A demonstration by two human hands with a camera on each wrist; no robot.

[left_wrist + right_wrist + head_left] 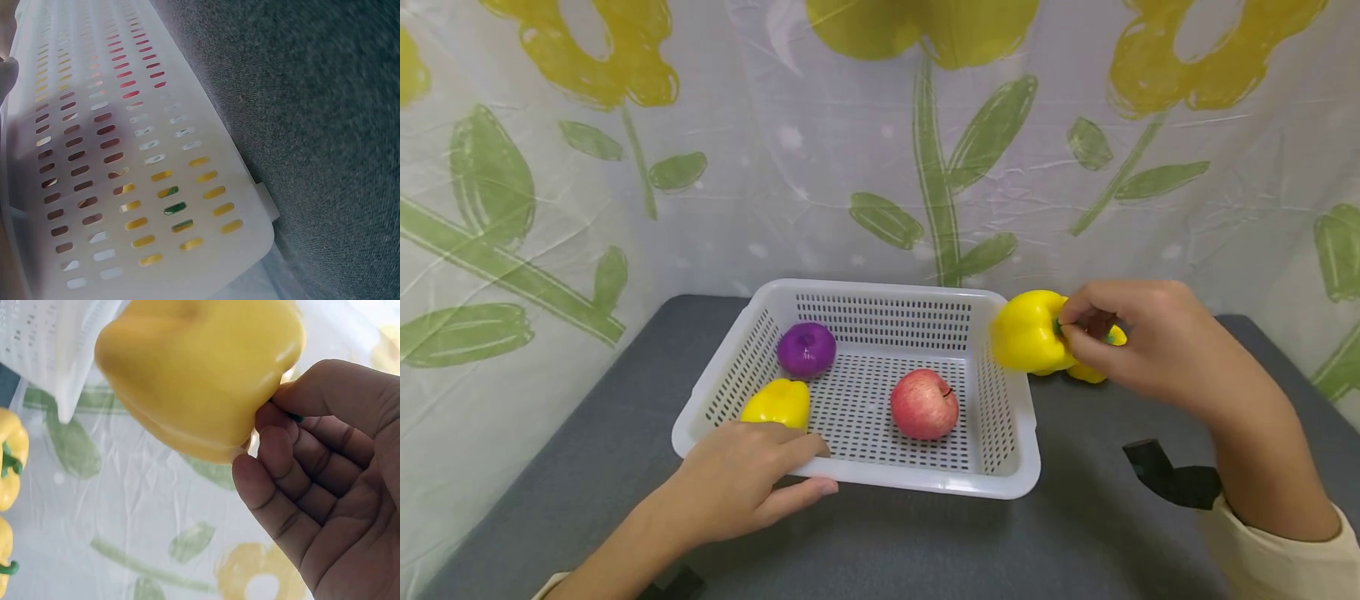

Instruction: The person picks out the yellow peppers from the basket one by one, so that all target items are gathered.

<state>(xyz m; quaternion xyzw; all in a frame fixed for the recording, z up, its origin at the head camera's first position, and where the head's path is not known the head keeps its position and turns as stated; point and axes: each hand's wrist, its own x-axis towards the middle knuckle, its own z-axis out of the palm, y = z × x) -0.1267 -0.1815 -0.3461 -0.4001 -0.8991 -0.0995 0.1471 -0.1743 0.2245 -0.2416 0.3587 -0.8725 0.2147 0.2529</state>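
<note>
By its green stem, my right hand point(1150, 342) pinches a yellow bell pepper point(1030, 332), held up at the right rim of a white plastic basket point(925, 479). In the right wrist view the pepper point(200, 375) hangs from thumb and fingertips, its stem mostly hidden. My left hand point(752, 475) grips the basket's near rim, fingers over the inside and thumb outside. Inside the basket lie a purple round vegetable point(807, 350), a red apple point(925, 405) and another yellow bell pepper point(778, 403), partly covered by the left hand. Through the basket's slotted wall point(125, 156) yellow and red show.
More yellow bell peppers point(9, 462) lie on the table just right of the basket, mostly hidden behind the right hand in the head view. The dark grey table point(910, 550) ends at a flower-printed curtain point(737, 167) behind the basket.
</note>
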